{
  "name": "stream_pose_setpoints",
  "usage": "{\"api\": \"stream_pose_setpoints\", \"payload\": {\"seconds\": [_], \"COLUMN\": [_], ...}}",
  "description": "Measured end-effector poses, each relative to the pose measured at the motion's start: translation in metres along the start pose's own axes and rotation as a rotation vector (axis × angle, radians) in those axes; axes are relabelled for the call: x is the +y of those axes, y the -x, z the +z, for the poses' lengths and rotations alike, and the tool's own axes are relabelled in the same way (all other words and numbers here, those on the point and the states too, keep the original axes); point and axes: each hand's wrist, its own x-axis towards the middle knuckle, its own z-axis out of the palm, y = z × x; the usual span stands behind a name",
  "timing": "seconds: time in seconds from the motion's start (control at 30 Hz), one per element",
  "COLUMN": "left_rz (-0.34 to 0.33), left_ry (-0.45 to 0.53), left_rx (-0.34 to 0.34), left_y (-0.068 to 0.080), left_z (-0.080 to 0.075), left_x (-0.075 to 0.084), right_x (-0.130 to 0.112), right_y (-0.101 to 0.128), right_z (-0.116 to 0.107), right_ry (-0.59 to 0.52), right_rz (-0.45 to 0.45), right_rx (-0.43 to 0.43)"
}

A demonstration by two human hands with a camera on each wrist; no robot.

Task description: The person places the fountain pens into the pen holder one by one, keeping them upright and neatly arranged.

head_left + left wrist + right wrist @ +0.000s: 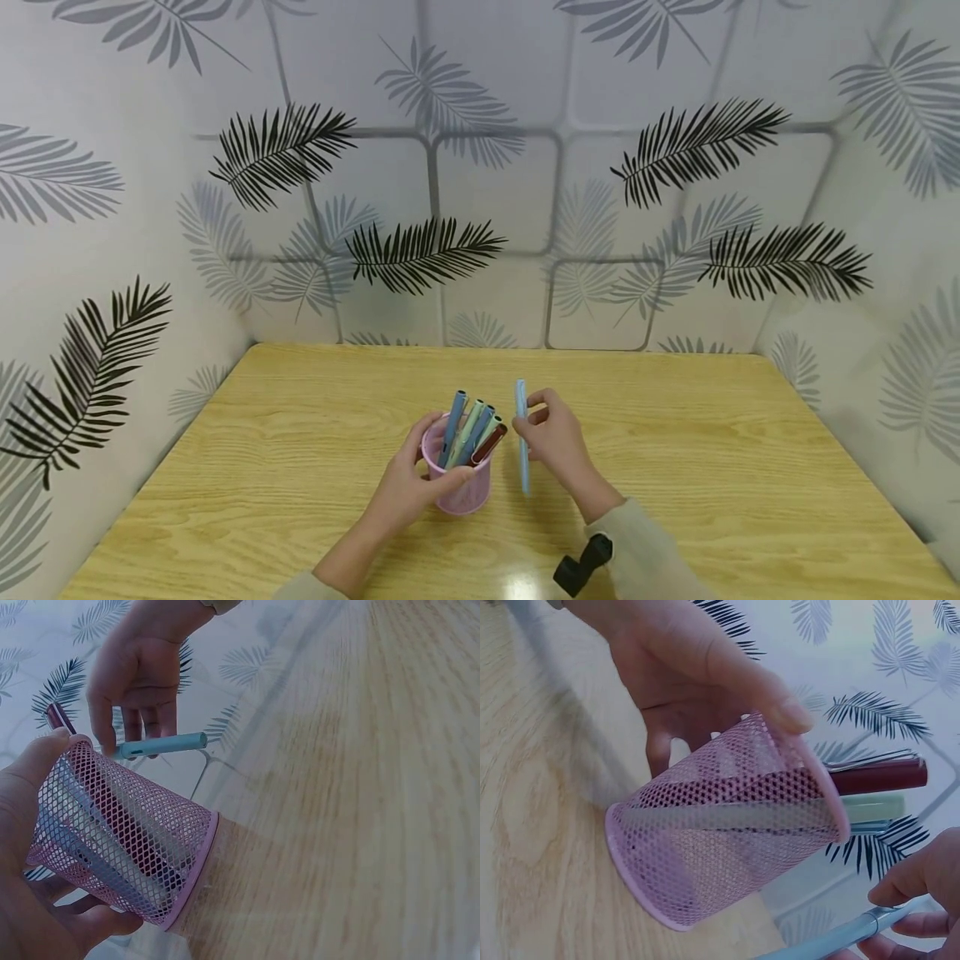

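My left hand (408,479) grips a pink mesh pen holder (463,493), thumb along the near side of the rim and fingers round the far side. Inside stand several pens in blue and pale green, and a dark red pen (885,775) with a metal clip leans toward the right. Beside the holder, my right hand (553,433) pinches a light blue pen (522,467) between thumb and fingertips, holding it upright, apart from the holder. In the left wrist view that pen (176,742) shows one end pointing toward the table.
Wood-grain table top (300,433) spreads under both hands. Behind it and at both sides rise pale walls (495,308) with a leaf pattern. A black strap device (583,565) sits at the right sleeve (645,550).
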Motion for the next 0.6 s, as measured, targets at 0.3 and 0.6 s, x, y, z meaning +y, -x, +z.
{"api": "stream_pose_setpoints", "payload": {"seconds": [0.3,0.6], "left_rz": [-0.009,-0.004], "left_ry": [-0.018,-0.022], "left_rx": [-0.005,-0.010], "left_y": [-0.001,-0.001], "left_z": [0.000,-0.001], "left_x": [-0.002,-0.002], "right_x": [-0.015,-0.046], "right_y": [0.006,0.020], "right_z": [-0.010,-0.019], "right_ry": [-0.174,-0.299], "right_rz": [-0.095,-0.278], "right_rx": [0.046,0.150]}}
